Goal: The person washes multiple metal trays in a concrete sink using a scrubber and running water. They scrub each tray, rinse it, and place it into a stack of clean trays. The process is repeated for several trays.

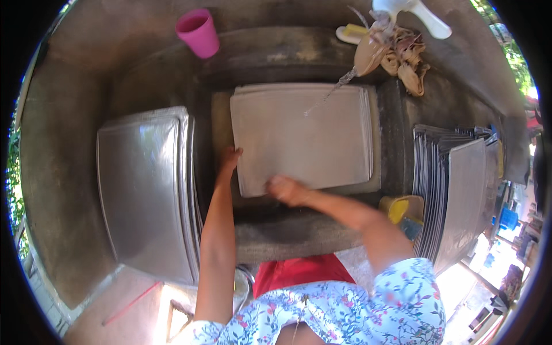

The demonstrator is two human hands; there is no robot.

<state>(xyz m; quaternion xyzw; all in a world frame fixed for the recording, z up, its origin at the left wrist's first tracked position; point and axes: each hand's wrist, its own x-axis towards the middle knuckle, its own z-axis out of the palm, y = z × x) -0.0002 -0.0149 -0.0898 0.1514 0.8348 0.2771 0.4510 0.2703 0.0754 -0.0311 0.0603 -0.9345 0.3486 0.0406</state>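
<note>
Pink cup upper left; red stick lower left.

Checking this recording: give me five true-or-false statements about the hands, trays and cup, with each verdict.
1. The left hand is at the middle tray's left edge. True.
2. The right hand is at that tray's far edge. False: it is by the near edge, blurred.
3. The cup is green. False: it is pink.
4. A thin stream of water falls toward the middle tray. True.
5. Other trays stand only on the left. False: there are right-hand trays too.
</note>
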